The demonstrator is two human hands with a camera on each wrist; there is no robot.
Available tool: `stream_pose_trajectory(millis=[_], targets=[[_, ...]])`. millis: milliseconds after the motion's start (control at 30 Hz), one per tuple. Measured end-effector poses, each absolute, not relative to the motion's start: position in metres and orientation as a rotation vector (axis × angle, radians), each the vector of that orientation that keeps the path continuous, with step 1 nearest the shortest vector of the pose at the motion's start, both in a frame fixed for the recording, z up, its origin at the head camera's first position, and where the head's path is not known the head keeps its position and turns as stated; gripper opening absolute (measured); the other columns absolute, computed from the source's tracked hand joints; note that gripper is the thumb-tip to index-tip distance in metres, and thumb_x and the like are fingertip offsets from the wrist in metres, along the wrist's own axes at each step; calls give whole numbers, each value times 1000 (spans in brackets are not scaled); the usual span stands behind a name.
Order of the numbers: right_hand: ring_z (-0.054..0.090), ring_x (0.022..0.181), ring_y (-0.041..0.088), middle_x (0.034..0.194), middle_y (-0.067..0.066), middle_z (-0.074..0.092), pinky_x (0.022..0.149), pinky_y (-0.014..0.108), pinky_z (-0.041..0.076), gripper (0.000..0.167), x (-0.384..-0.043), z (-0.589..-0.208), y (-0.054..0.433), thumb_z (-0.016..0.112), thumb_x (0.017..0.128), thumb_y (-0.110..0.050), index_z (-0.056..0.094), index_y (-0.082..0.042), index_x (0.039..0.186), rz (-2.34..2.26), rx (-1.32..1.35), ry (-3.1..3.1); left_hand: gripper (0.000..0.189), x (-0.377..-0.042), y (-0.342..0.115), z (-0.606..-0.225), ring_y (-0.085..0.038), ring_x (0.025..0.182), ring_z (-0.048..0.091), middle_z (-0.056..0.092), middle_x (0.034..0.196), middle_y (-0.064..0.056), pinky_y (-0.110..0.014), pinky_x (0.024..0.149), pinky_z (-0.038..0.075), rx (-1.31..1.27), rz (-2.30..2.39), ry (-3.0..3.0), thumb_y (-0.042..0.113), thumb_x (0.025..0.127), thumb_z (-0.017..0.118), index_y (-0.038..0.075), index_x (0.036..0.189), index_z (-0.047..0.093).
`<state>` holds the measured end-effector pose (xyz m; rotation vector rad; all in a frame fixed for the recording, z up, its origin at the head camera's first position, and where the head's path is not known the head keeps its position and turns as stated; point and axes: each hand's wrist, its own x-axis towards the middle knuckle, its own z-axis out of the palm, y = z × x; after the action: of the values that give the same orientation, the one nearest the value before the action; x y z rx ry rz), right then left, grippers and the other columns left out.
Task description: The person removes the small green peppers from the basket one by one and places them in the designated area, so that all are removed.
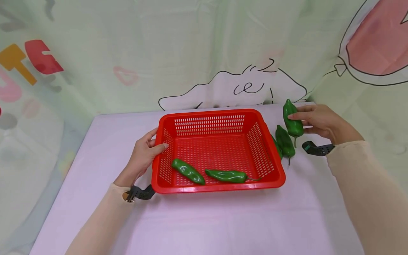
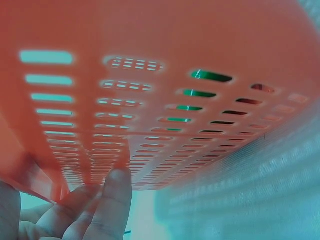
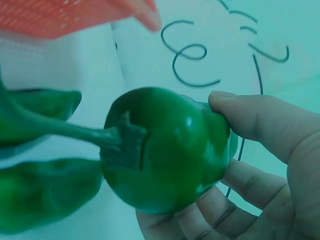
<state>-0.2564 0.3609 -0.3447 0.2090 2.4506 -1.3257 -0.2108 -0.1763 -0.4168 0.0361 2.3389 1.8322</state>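
Observation:
My left hand (image 1: pixel 140 157) grips the left side of a red plastic basket (image 1: pixel 216 188), thumb over the rim and fingers on the outside of the slotted wall. From the left wrist, the fingertips (image 2: pixel 117 187) show against the basket's underside. Two green peppers lie inside: one slanted (image 1: pixel 188 171) at the front left, one lengthwise (image 1: pixel 226 176) along the front. To the right of the basket, my right hand (image 1: pixel 323 122) holds another green pepper (image 1: pixel 292 124) between thumb and fingers, its stem pointing toward me. In the right wrist view this pepper (image 3: pixel 165 155) hides part of the fingers.
Beside the basket's right wall lie a green pepper (image 1: pixel 284 141) and another one (image 1: pixel 276 147) partly hidden by the rim. A pale cloth covers the table (image 1: pixel 204 226). Behind its back edge hangs a printed curtain (image 1: pixel 143 53) with line drawings.

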Motion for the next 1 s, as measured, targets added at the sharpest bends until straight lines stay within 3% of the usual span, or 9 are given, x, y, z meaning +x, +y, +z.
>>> stream_pose_trajectory(millis=[367, 567, 767, 1000], targets=[[63, 92, 8, 106, -11, 59, 82, 26, 60, 89, -258, -363, 385, 65, 102, -44, 23, 7, 161, -1337, 291, 2429, 75, -210, -175, -415, -39, 111, 73, 64, 137, -24, -40, 80, 64, 33, 1827, 2346, 14, 101, 68, 16, 165, 29], [61, 99, 14, 121, 4, 56, 83, 26, 60, 88, -257, -376, 391, 64, 103, -44, 22, 7, 161, -1309, 340, 2424, 75, -209, -175, -415, -39, 110, 73, 65, 136, -25, -41, 80, 64, 41, 1830, 2345, 14, 101, 67, 16, 166, 29], [49, 123, 34, 145, 26, 41, 81, 24, 58, 87, -256, -391, 398, 60, 105, -43, 17, 8, 162, -1270, 371, 2416, 76, -209, -175, -417, -39, 111, 73, 64, 138, -24, -40, 80, 64, 39, 1818, 2366, 15, 101, 68, 15, 166, 28], [42, 130, 40, 156, 32, 29, 83, 25, 57, 84, -255, -409, 403, 57, 107, -39, 16, 10, 161, -1281, 400, 2374, 76, -211, -175, -419, -40, 111, 73, 64, 137, -25, -39, 80, 64, 49, 1835, 2360, 13, 101, 67, 13, 166, 28]])
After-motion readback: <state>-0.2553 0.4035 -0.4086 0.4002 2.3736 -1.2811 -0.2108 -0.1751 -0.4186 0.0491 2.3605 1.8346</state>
